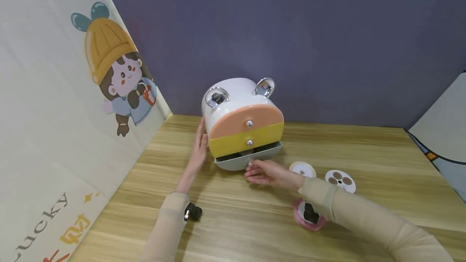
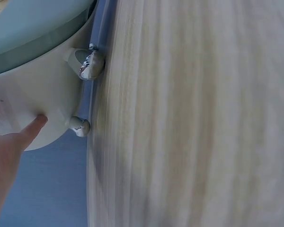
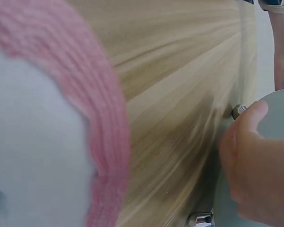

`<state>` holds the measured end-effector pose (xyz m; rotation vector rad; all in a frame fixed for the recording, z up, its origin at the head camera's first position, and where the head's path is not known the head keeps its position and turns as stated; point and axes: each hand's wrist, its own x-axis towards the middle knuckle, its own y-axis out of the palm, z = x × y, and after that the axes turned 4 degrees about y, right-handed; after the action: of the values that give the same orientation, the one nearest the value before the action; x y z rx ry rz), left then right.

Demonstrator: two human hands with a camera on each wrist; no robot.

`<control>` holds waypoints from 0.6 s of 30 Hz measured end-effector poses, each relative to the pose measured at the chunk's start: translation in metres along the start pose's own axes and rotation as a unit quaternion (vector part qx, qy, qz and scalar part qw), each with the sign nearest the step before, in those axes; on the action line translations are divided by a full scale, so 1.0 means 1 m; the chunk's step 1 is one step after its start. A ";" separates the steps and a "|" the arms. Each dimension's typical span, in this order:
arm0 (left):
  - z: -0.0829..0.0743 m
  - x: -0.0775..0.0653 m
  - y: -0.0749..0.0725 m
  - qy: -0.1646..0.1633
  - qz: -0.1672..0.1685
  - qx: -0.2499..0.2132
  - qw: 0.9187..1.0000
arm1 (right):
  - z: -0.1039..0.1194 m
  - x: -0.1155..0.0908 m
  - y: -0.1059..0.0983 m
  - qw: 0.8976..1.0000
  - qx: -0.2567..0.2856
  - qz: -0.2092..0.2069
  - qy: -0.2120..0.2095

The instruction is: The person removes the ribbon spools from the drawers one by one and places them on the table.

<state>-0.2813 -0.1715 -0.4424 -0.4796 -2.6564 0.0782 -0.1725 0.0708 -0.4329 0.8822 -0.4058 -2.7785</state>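
A small white cabinet (image 1: 233, 88) with round chrome ears stands on the wooden table, its front made of an orange, a yellow and a grey-green drawer. The bottom grey-green drawer (image 1: 233, 163) is pulled out a little, with a dark gap above its front. My right hand (image 1: 268, 172) pinches that drawer's silver knob (image 1: 250, 163) between thumb and fingers. Against the cabinet's left side lies my left hand (image 1: 198, 148); in the left wrist view one extended finger (image 2: 34, 130) touches the white wall near the small chrome feet (image 2: 79, 126).
Right of the cabinet lie a pale spool (image 1: 301, 168) and a white spool with brown circles (image 1: 340, 180). Under the right forearm is a pink ribbon roll (image 1: 299, 218), large in the right wrist view. A dark wall (image 1: 327, 51) rises behind the table, a printed panel (image 1: 43, 92) at left.
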 end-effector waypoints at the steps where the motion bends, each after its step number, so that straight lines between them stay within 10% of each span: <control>1: -0.001 0.004 0.002 -0.002 -0.008 -0.001 1.000 | 0.006 0.000 -0.003 1.000 -0.007 0.003 0.002; 18: -0.027 0.007 0.021 -0.031 -0.010 0.001 0.999 | 0.003 -0.009 -0.028 0.999 -0.045 0.020 0.012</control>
<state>-0.2690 -0.1497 -0.4176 -0.4568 -2.7204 0.0896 -0.1703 0.1002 -0.4346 0.8761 -0.2900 -2.7236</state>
